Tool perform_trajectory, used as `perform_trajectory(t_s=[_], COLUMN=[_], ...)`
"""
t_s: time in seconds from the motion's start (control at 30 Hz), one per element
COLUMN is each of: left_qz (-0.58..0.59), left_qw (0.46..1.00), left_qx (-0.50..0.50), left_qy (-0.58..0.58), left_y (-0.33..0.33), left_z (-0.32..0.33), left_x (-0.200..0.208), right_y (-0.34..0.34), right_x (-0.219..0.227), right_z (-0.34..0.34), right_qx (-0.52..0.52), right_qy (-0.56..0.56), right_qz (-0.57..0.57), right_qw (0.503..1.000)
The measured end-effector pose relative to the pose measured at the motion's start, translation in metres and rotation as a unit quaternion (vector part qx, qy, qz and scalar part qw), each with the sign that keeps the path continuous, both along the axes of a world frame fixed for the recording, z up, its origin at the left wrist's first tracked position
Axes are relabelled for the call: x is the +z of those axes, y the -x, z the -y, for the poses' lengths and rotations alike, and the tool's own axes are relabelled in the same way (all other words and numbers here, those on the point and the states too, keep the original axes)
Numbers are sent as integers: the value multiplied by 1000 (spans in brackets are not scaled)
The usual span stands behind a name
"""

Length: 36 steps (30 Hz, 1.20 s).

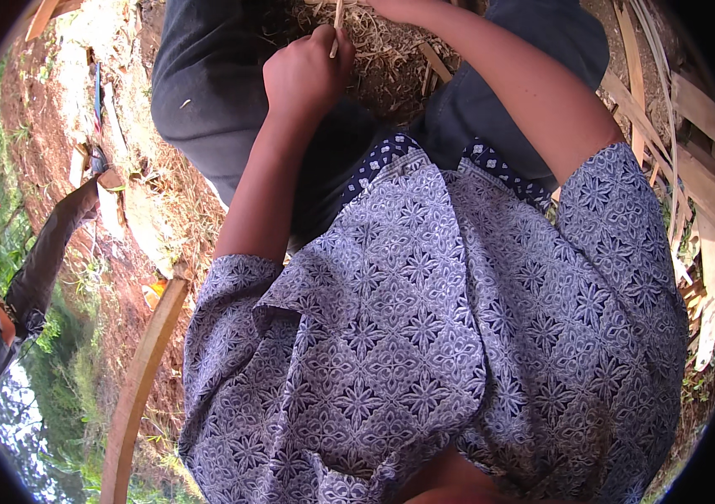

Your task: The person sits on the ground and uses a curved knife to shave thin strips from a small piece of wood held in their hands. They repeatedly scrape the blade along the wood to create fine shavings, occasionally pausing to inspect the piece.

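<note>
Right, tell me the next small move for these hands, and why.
Probably ease the right hand toward the stick: the left hand grips it, and the right is close by, though the picture's top edge cuts off whatever it may hold.

Dressed in a loose grey-lavender shirt printed all over with dark, star-like flowers and pale outlines, a person shows matching short sleeves, navy hem trim dotted with small white motifs, and dark charcoal trousers. The left hand and forearms are bare.
</note>
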<state>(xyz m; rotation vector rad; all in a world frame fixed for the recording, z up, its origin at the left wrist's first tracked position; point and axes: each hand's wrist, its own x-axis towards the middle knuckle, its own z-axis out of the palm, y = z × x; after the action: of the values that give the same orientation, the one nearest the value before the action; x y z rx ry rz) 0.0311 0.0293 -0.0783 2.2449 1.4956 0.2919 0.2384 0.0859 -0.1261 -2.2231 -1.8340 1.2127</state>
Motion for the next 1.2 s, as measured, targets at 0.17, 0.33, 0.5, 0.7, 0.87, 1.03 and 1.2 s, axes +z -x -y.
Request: perform_trajectory(t_s=[0.17, 0.33, 0.5, 0.7, 0.87, 1.03, 1.2], left_qz=[-2, -5, -5, -15, -2, -14, -4], left_qw=[999, 998, 1000, 1000, 1000, 1000, 994], left_qx=[-3, -17, -14, -18, 8, 11, -7], left_qy=[-46, -59, -27, -20, -15, -11, -109], left_y=[1, 1, -2, 1, 3, 1, 4], left_z=[0, -1, 3, 3, 1, -4, -4], left_x=[-2, -9, -6, -1, 1, 2, -12], right_y=[-7, -1, 3, 14, 12, 3, 6], right_x=[18, 26, 9, -10, 17, 16, 44], right_z=[14, 18, 7, -5, -5, 8, 21], right_qx=[59, 32, -6, -21, -22, 86, 56], right_qy=[-35, -49, -28, -6, 43, -25, -85], right_qz=[-64, -20, 10, 69, 2, -4, -75], right_qw=[996, 998, 1000, 997, 999, 996, 992])
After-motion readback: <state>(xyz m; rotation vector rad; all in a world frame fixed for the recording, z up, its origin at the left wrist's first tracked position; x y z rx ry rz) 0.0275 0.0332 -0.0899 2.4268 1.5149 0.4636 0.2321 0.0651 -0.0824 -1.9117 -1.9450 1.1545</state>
